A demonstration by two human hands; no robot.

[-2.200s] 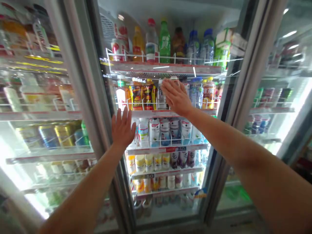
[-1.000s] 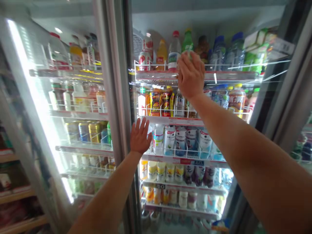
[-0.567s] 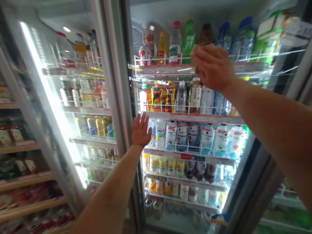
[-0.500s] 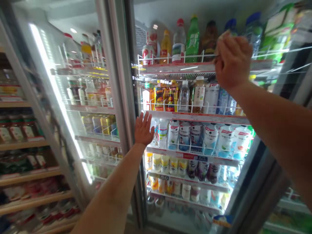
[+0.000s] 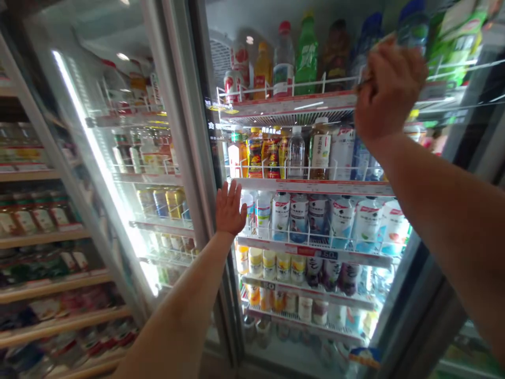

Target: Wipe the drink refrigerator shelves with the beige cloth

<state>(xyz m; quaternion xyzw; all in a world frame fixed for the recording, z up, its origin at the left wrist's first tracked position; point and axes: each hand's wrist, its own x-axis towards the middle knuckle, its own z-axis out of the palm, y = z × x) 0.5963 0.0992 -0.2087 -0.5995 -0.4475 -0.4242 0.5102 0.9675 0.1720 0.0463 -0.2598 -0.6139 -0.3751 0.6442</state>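
My left hand point(image 5: 231, 209) lies flat with fingers stretched on the glass door point(image 5: 260, 363) of a drinks fridge, near its left frame. Higher up on the right, my right hand point(image 5: 392, 89) is closed and pressed towards the same door. A pale edge of what looks like a folded cloth point(image 5: 389, 40) sticks out above its knuckles; most of it is hidden by the fingers. Behind the glass near this hand stand bottles with blue caps point(image 5: 412, 29) and a green bottle point(image 5: 307, 55). White-labelled bottles point(image 5: 281, 216) stand beyond my left hand.
A second glass fridge door point(image 5: 126, 221) adjoins on the left, past a metal frame point(image 5: 179, 110). Wooden shelves point(image 5: 43, 237) with jars and packets run along the far left. Lettering is reflected on the glass. An oval sticker point(image 5: 365, 357) sits low on the door.
My right hand has moved right and slightly up across the glass, still closed. My left hand stays flat in nearly the same place. The view has shifted slightly.
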